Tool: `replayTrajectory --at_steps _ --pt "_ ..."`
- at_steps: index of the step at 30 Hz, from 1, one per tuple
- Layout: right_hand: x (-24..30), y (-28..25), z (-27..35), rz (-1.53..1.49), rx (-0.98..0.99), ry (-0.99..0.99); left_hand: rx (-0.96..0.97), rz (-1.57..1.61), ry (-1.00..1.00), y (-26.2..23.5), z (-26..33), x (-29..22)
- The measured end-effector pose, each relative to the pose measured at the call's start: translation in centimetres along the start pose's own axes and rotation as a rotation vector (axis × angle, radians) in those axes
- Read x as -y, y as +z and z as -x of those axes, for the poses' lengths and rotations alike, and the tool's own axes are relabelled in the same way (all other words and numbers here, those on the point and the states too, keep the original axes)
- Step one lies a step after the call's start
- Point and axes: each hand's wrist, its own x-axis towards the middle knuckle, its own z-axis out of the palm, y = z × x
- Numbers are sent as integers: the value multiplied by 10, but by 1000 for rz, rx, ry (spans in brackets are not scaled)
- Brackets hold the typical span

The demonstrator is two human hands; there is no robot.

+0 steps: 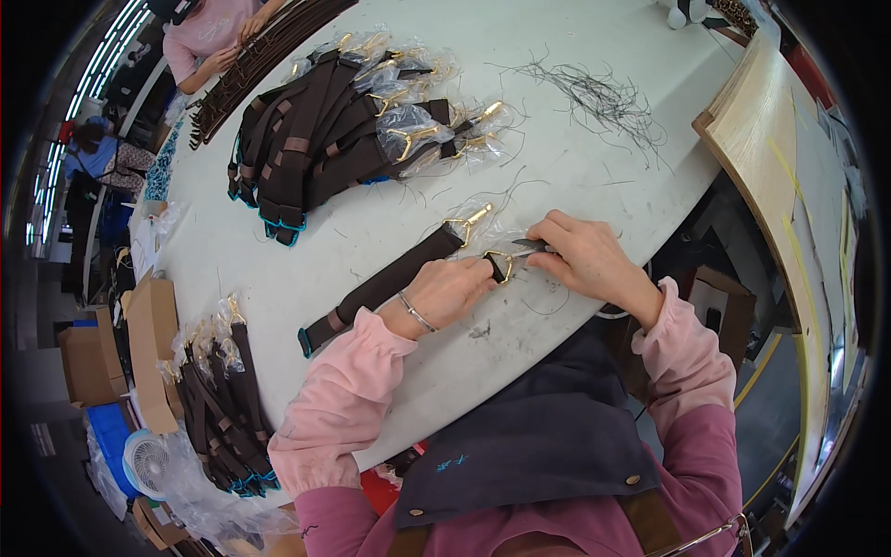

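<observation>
A dark brown strap with a teal end lies across the white table. My left hand presses on the strap and pinches its end by a gold buckle. A second gold clasp in clear plastic sits just beyond. My right hand holds small metal snips, their tips at the buckle.
A big pile of brown straps with wrapped gold clasps lies further up the table. Loose dark threads are scattered at upper right. More straps lie at lower left beside a cardboard box. Another person works at the far end.
</observation>
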Motion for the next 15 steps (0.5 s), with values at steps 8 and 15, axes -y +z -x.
replayTrajectory --at_steps 8,15 --pt "43 27 30 87 -37 -11 63 377 -241 -11 -6 4" --pt "47 39 26 205 -92 -4 48 389 -268 -6 -3 9"
